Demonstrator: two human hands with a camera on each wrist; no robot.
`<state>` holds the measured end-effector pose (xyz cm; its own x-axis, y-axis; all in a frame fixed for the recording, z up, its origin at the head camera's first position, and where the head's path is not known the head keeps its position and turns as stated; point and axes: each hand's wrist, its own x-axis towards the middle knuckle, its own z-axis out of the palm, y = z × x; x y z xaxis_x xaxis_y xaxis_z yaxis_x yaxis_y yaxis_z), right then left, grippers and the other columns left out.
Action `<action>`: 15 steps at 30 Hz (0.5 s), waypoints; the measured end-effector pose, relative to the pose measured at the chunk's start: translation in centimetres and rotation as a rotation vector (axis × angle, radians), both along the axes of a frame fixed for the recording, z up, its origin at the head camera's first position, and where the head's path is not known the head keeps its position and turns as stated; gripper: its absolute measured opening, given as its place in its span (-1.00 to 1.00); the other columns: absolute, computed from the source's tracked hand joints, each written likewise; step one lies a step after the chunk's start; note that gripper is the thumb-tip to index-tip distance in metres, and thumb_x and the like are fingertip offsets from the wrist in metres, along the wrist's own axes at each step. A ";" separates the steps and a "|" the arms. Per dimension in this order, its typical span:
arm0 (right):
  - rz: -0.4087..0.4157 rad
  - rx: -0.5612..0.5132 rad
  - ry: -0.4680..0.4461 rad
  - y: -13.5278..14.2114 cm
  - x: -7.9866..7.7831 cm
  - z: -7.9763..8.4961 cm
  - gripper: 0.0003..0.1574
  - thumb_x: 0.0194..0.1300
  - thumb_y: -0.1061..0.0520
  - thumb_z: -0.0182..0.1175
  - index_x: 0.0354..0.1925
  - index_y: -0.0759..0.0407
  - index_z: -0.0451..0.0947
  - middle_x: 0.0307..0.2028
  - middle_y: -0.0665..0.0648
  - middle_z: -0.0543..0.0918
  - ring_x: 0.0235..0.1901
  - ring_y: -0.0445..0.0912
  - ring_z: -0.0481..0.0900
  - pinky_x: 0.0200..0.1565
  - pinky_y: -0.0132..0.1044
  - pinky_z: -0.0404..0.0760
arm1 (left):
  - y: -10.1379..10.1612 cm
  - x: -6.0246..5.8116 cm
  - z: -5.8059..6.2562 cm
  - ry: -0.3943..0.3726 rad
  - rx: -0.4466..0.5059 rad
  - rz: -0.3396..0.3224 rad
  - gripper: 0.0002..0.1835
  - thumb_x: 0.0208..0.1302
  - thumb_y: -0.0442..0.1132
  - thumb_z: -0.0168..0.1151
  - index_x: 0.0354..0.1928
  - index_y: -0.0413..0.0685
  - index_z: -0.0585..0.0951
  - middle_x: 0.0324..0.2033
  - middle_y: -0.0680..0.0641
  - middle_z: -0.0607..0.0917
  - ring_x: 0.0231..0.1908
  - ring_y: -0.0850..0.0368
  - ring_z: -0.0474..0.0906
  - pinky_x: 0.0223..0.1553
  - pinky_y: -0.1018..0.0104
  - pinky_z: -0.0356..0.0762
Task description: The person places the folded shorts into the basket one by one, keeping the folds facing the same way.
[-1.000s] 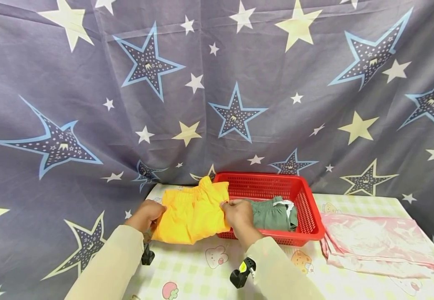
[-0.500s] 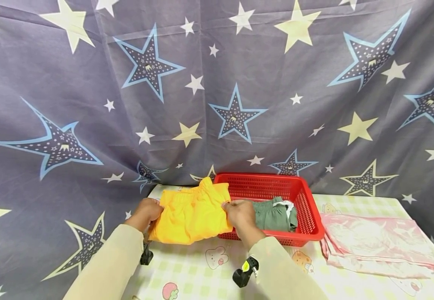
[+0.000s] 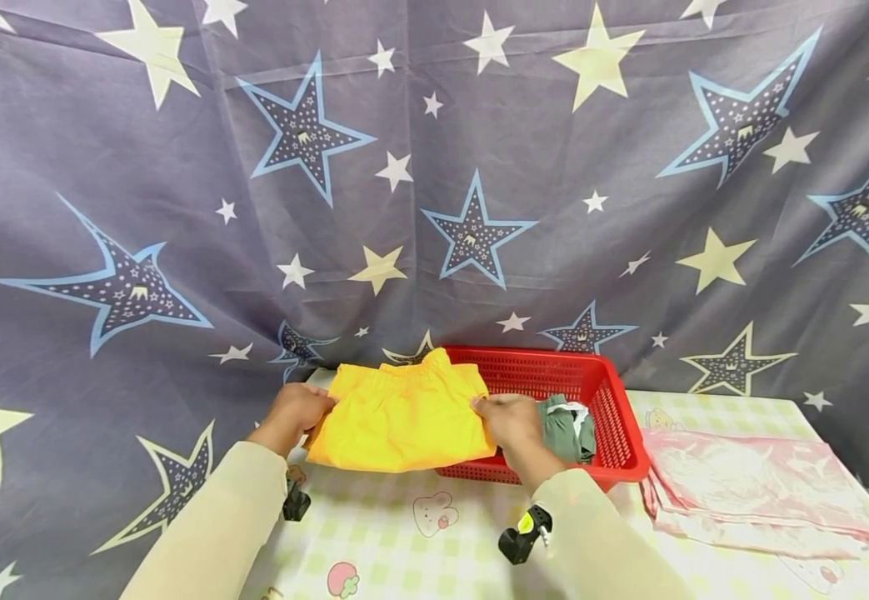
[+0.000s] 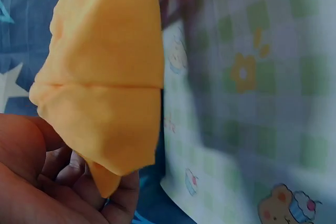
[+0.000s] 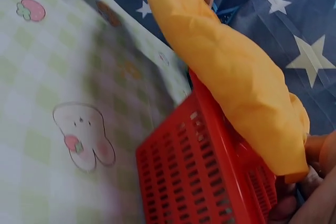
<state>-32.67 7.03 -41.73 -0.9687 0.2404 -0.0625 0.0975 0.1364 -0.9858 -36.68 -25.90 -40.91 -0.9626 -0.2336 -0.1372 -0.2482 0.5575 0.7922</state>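
Observation:
Yellow shorts (image 3: 404, 417) with a gathered waistband are held up between both hands, above the table and partly in front of the red basket. My left hand (image 3: 297, 412) pinches their left edge, and in the left wrist view its fingers curl behind the cloth (image 4: 105, 114). At the opposite edge, my right hand (image 3: 512, 425) pinches the cloth in front of the basket. Green shorts (image 3: 567, 433) with a white drawstring lie inside the red basket (image 3: 620, 417), partly hidden behind my right hand. The fingertips behind the yellow cloth are mostly out of sight.
A folded pink plastic sheet or bag (image 3: 756, 483) lies right of the basket. The table (image 3: 382, 550) has a green-checked cover with cartoon prints. A grey curtain (image 3: 374, 317) with stars hangs directly behind the table.
The yellow shorts have shifted right and are drawn out wider and flatter. My right hand has moved right, covering more of the green shorts; my left hand has moved slightly right and up.

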 end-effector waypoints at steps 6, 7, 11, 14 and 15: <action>-0.018 0.005 -0.006 2.3 0.1 0.2 -0.74 0.27 0.16 0.43 -0.14 0.34 0.76 -0.31 0.15 0.74 -0.38 -0.06 0.62 -0.39 -0.25 0.62 | 2.0 -0.3 0.6 0.024 0.057 -0.014 -0.72 0.31 -0.30 0.34 -0.02 -0.34 0.70 -0.19 -0.19 0.66 -0.38 0.04 0.59 -0.41 0.30 0.60; -0.019 0.006 -0.009 2.6 0.1 0.2 -0.73 0.27 0.16 0.43 -0.14 0.34 0.76 -0.31 0.15 0.75 -0.38 -0.05 0.63 -0.38 -0.25 0.62 | 2.3 -0.3 0.7 0.030 0.054 -0.018 -0.73 0.31 -0.30 0.34 -0.02 -0.34 0.71 -0.17 -0.20 0.66 -0.35 0.03 0.59 -0.39 0.29 0.61; -0.025 0.031 -0.012 3.6 0.2 0.3 -0.70 0.27 0.13 0.44 -0.13 0.33 0.76 -0.28 0.15 0.75 -0.34 -0.06 0.61 -0.36 -0.27 0.61 | 3.4 -0.3 1.0 0.056 0.019 -0.022 -0.73 0.30 -0.29 0.35 -0.04 -0.32 0.73 -0.10 -0.23 0.66 -0.25 -0.02 0.59 -0.33 0.28 0.61; -0.031 0.032 -0.012 4.4 0.1 0.5 -0.70 0.27 0.13 0.43 -0.12 0.34 0.76 -0.29 0.14 0.75 -0.37 -0.06 0.63 -0.38 -0.28 0.62 | 4.2 -0.3 1.0 0.078 0.013 -0.015 -0.72 0.28 -0.28 0.37 -0.04 -0.31 0.73 -0.07 -0.23 0.68 -0.19 -0.06 0.59 -0.26 0.25 0.61; -0.038 0.041 -0.012 4.7 0.1 0.6 -0.70 0.27 0.13 0.43 -0.13 0.33 0.76 -0.30 0.13 0.75 -0.38 -0.07 0.63 -0.39 -0.28 0.62 | 4.5 -0.2 1.1 0.088 0.006 -0.021 -0.72 0.28 -0.28 0.37 -0.04 -0.31 0.73 -0.06 -0.25 0.68 -0.17 -0.08 0.59 -0.23 0.22 0.61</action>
